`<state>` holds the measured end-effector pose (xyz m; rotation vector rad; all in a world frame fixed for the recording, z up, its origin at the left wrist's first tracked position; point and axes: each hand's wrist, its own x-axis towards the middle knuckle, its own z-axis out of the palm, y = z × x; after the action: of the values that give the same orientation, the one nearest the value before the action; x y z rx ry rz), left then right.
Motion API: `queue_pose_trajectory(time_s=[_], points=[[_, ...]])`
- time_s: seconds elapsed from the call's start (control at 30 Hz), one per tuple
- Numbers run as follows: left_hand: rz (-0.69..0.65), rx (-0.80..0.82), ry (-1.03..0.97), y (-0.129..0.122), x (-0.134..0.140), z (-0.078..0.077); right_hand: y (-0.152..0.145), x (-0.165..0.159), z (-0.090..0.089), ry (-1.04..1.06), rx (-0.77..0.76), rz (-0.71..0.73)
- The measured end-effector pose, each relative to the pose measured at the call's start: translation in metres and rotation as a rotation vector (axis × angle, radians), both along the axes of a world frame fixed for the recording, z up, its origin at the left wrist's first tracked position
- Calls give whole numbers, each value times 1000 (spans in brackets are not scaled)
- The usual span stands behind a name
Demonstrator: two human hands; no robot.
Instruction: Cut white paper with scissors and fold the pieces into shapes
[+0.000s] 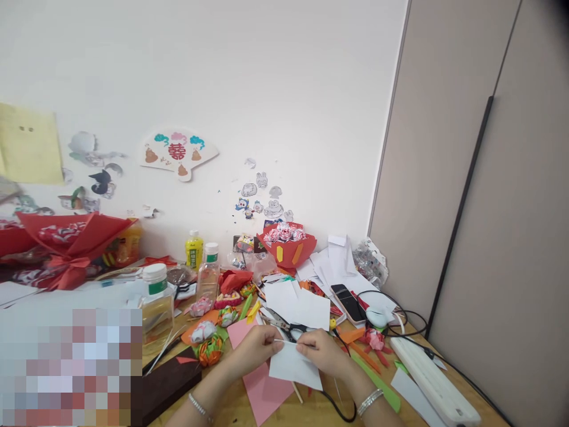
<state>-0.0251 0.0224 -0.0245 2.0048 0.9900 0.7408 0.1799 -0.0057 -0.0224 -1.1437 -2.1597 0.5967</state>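
Left hand and right hand pinch one sheet; at its twelve o'clock lies one pair of scissors.

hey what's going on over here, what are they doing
A person's left hand and right hand are pinching the far edge of a piece of white paper over a cluttered table. Scissors lie just beyond the hands, and pink paper lies on the table below.
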Motion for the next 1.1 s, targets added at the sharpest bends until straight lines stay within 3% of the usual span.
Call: queue_pose_trajectory(time_s=[0.53, 1.1], points=[[0, 53, 128, -16, 5, 13, -7, -9, 3, -97, -18, 12], [-11, 56, 157, -24, 9, 20, -8, -15, -4, -204, 109, -26]])
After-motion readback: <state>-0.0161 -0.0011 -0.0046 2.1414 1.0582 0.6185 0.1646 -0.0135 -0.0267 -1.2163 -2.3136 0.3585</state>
